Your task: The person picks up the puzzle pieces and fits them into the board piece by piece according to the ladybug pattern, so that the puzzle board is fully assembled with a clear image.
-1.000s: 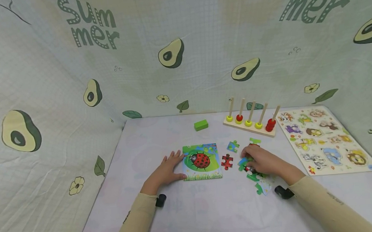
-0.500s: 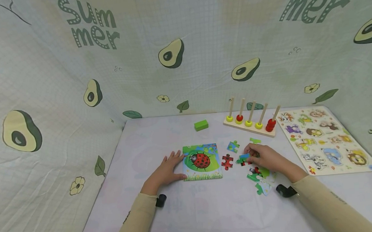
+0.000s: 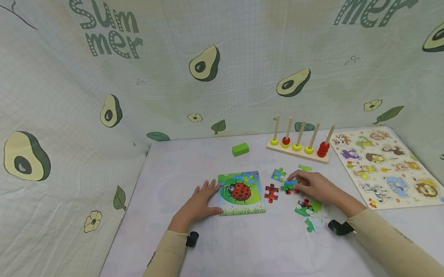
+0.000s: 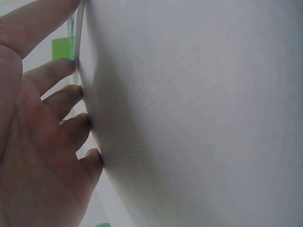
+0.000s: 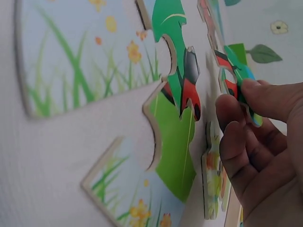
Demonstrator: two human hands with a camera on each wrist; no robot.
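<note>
In the head view, a square ladybug picture board (image 3: 254,204) lies flat mid-table. My left hand (image 3: 197,205) rests at its left side, fingers spread, thumb and fingertips at the edge; the left wrist view shows the fingertips (image 4: 75,94) down at the surface. Between thumb and fingers, my right hand (image 3: 318,187) pinches a green, blue and red jigsaw piece (image 5: 234,68). Close by are a red black-spotted piece (image 3: 271,193) and a blue-green piece (image 3: 277,175). Several loose pieces (image 3: 315,222) lie overlapping nearer the person; a light green piece (image 3: 304,167) is partly hidden behind the right hand.
A green block (image 3: 240,149) sits behind the picture board. At the back right stands a wooden peg stand (image 3: 297,153) with red and yellow beads. Beside it lies a large animal puzzle board (image 3: 380,175). A printed cloth (image 3: 242,103) hangs behind the table.
From the loose pieces, my right hand has drawn out the green, blue and red jigsaw piece, away from the person, then slightly left. The left hand stays put.
</note>
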